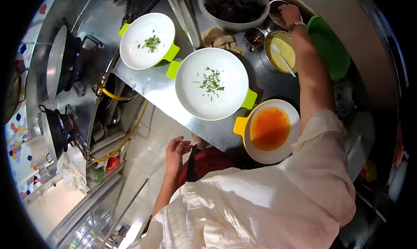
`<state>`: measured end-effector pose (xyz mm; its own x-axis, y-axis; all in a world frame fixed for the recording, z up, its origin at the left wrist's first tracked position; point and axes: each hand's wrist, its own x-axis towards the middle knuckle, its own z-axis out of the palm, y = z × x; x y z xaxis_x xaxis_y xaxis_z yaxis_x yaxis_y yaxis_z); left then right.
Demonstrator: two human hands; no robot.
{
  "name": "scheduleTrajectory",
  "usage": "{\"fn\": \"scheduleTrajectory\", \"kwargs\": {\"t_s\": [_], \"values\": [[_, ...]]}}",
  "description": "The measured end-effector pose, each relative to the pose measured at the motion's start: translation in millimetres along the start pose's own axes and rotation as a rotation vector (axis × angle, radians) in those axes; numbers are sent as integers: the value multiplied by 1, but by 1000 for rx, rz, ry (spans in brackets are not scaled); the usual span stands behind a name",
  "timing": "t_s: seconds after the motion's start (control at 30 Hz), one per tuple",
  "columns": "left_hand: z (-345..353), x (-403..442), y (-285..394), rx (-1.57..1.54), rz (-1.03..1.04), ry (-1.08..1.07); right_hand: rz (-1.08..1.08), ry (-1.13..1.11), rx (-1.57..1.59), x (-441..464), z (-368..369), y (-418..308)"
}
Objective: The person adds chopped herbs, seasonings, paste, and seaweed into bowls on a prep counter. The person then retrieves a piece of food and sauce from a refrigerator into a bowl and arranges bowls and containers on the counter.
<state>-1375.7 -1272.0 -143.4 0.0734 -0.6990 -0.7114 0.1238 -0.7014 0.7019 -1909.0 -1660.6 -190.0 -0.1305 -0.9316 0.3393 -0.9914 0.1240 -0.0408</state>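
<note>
Right hand [290, 15]: fingers bent down into a small metal bowl [278, 15] at the counter's far edge. Fingertips are hard to make out; can't tell if they're pinched on anything. Brownish contents, partly under the hand, too small to identify.

Left hand [175, 150]: fingers loosely curled, slightly apart, off the counter edge, near a dark strap [191, 164].

Around the right hand: metal bowl of yellow stuff [281, 51] with a white spoon [282, 60] in it, right rim behind the forearm. Just beside it, a small cup [254, 37] of dark liquid. Large tub [233, 8] of dark pieces, top cut off by frame. Green basin [329, 47] partly behind the arm.

Nearer the body: white bowl with yellow handle [270, 131], orange liquid inside, right rim meets the sleeve. Larger green-handled bowl [212, 84] and smaller green-handled bowl [147, 40] both sit on the counter [163, 90], chopped greens in each.
</note>
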Motion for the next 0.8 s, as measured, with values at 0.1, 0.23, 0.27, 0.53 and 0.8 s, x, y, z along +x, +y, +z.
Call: {"fn": "scheduleTrajectory", "kwargs": {"t_s": [0.1, 0.23, 0.27, 0.53, 0.8], "values": [[0, 0, 3, 22, 3, -29, 385, -224, 1354, -22, -54, -24], [0, 8, 6, 41, 21, -103, 384, -468, 2105, -45, -95, -42], [-3, 10, 6, 37, 30, -105, 345, -523, 2199, -53, -106, -48], [-38, 33, 6, 41, 102, -300, 684, -626, 2307, -142, -190, -179], [-107, 55, 2, -72, 207, -307, 552, -960, 2227, -122, -167, -363]]}}
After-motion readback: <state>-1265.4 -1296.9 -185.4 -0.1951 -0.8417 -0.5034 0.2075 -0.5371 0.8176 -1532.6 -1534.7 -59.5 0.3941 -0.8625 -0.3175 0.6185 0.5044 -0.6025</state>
